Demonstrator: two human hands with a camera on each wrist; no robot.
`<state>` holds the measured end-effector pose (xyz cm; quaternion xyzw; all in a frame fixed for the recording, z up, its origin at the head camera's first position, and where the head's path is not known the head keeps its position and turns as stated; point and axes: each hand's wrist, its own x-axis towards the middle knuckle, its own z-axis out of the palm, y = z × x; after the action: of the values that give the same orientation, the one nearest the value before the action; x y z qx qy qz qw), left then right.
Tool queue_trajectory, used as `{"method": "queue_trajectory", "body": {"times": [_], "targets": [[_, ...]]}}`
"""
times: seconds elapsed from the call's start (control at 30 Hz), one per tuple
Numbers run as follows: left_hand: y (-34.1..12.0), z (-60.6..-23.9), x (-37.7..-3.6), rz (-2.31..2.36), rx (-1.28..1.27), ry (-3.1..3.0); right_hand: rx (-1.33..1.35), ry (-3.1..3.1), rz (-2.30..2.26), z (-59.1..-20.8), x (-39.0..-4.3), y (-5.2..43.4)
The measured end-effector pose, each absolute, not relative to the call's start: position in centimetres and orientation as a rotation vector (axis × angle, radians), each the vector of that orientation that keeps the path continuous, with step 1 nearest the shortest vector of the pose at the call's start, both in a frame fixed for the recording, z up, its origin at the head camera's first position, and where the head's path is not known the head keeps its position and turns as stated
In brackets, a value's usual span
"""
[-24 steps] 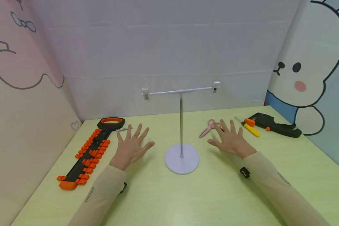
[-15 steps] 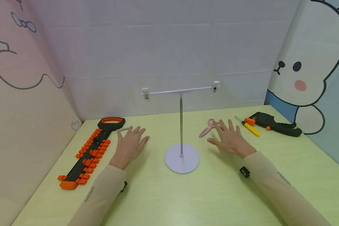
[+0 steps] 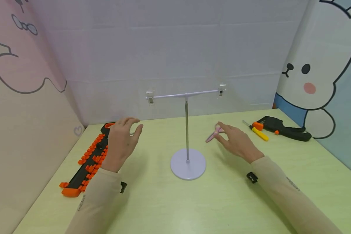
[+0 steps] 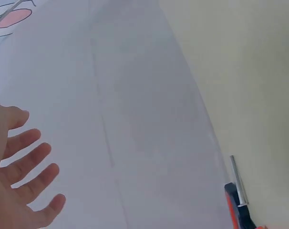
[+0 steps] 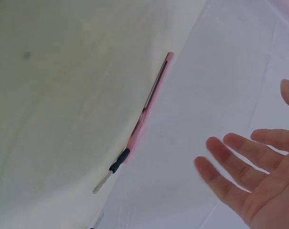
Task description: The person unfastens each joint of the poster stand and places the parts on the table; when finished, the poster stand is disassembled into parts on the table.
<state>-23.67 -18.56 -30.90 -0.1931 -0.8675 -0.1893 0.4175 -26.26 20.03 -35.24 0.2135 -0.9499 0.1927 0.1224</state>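
Observation:
My left hand (image 3: 121,143) hovers with bent fingers, thumb apart, over the upper end of a long black rack with a handle and rows of orange clips (image 3: 84,174). It hides part of the rack and most of a thin metal rod (image 3: 132,133); in the left wrist view the rod (image 4: 238,179) lies beside the rack's handle. My right hand (image 3: 237,143) is above the table, thumb and index finger apart, overlapping the pink scissors (image 3: 211,137) in the head view. The right wrist view has its fingers loosely spread, holding nothing, with the scissors (image 5: 140,125) apart from them.
Between the hands stands a white round-based stand (image 3: 188,172) with a metal pole and a crossbar with clear clips (image 3: 221,90). At right lie a yellow-handled screwdriver (image 3: 260,134) and a black curved tool with orange parts (image 3: 293,132). A white sheet (image 3: 163,48) hangs behind.
My left hand has moved left and up over the rack, its spread fingers now bent. The right hand's spread fingers have drawn in, with thumb and index finger closer together near the scissors.

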Motion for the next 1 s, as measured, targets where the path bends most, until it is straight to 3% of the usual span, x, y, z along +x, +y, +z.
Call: {"method": "queue_trajectory", "body": {"times": [0.47, 1.0], "targets": [[-14.9, -27.3, -21.0, -0.615, -0.745, -1.674, 0.781, -2.614, 0.893, -33.5, -25.4, 17.9], [-12.0, -21.3, -19.2, -0.455, -1.045, -1.66, 0.869, -2.516, 1.154, -31.5, -24.1, 14.3]]}}
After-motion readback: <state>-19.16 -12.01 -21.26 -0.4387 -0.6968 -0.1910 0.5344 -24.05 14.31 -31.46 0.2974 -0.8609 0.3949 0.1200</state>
